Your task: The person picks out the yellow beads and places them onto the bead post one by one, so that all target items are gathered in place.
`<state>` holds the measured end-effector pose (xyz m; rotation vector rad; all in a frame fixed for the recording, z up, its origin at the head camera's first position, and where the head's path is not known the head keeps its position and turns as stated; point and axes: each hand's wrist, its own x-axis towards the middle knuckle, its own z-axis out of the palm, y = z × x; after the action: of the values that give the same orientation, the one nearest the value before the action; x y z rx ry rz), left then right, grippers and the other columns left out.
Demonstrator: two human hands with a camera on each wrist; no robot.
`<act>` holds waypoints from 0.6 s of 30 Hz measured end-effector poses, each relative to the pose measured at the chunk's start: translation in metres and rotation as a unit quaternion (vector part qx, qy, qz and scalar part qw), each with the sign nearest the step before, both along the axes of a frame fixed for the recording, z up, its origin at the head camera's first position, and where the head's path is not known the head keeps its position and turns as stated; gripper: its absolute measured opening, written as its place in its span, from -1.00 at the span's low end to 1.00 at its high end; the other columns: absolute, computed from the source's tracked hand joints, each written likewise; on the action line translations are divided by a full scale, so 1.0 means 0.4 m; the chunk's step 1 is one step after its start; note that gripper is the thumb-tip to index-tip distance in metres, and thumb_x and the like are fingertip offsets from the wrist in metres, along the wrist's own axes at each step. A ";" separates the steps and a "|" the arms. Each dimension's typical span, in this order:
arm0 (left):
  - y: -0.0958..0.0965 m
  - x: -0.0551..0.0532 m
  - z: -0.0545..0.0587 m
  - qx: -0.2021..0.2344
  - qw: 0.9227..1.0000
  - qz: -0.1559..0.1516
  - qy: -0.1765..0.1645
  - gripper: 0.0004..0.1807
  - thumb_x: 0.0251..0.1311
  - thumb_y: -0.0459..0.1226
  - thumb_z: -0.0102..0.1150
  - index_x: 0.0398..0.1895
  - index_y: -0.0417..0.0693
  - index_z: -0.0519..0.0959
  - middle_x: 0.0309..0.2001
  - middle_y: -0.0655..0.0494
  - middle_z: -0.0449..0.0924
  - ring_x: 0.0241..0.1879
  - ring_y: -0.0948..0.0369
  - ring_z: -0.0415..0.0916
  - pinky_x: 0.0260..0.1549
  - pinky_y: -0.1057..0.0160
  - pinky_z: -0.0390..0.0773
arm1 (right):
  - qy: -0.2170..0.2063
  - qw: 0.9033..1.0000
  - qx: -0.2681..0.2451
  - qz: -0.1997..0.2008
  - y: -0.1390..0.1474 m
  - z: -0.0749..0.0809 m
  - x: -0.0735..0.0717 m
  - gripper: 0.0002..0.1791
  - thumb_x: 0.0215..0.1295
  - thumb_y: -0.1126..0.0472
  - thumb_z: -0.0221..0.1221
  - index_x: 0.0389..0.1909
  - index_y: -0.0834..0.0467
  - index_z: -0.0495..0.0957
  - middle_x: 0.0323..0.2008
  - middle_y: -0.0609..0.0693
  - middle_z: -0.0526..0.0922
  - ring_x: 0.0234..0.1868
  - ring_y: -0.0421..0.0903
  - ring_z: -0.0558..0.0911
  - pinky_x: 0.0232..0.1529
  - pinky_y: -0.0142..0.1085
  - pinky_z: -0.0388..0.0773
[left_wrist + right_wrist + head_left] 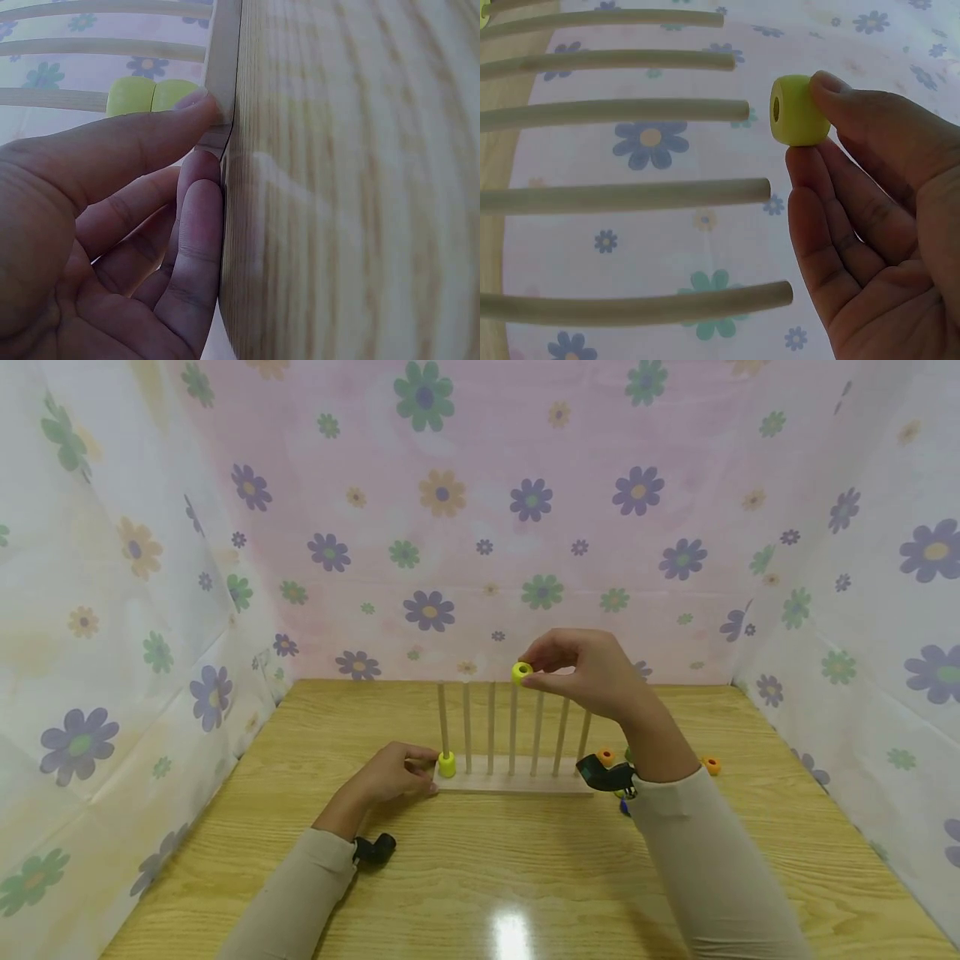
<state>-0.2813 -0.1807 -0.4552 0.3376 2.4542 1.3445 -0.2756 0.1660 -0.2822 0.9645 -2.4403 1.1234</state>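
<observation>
A wooden peg rack (513,787) with a row of upright pegs stands on the table. Two yellow beads (154,96) are stacked on its leftmost peg. My left hand (390,774) grips the left end of the rack's base, thumb and fingers against it, close beside those beads. Above the middle pegs, my right hand (588,672) pinches another yellow bead (801,110) between thumb and fingertips. In the right wrist view this bead's hole faces a peg tip (739,110), with a small gap between them.
Loose beads lie right of the rack, partly hidden by the right wrist: an orange bead (606,756), a blue bead (625,807) and some green. Farther right is another orange bead (711,766). Flowered cloth (480,518) walls the wooden table (465,868) at back and sides.
</observation>
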 end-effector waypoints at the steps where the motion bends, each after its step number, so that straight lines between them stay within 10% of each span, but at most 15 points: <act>1: 0.000 0.001 0.000 0.000 1.000 0.001 0.001 -0.34 0.11 -0.25 0.58 0.33 0.04 0.61 0.29 0.07 0.60 -0.04 0.18 0.67 -0.04 0.14 0.67 | -0.002 1.000 -0.001 0.001 -0.004 0.001 -0.001 -0.75 0.23 0.04 0.49 -0.10 -0.10 0.73 -0.20 -0.24 0.75 -0.20 -0.28 0.74 -0.14 -0.32 0.68; 18: -0.003 -0.003 -0.004 0.003 1.000 -0.001 0.003 -0.35 0.10 -0.25 0.58 0.33 0.03 0.62 0.28 0.06 0.61 -0.02 0.18 0.67 -0.02 0.13 0.67 | -0.020 0.999 -0.020 0.027 -0.063 -0.002 -0.011 -0.67 0.21 0.11 0.51 -0.03 0.00 0.70 -0.13 -0.17 0.76 -0.15 -0.25 0.73 -0.05 -0.23 0.70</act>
<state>-0.2826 -0.1821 -0.4567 0.3466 2.4548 1.3510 -0.2799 0.1410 -0.2830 1.0111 -2.4273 1.2171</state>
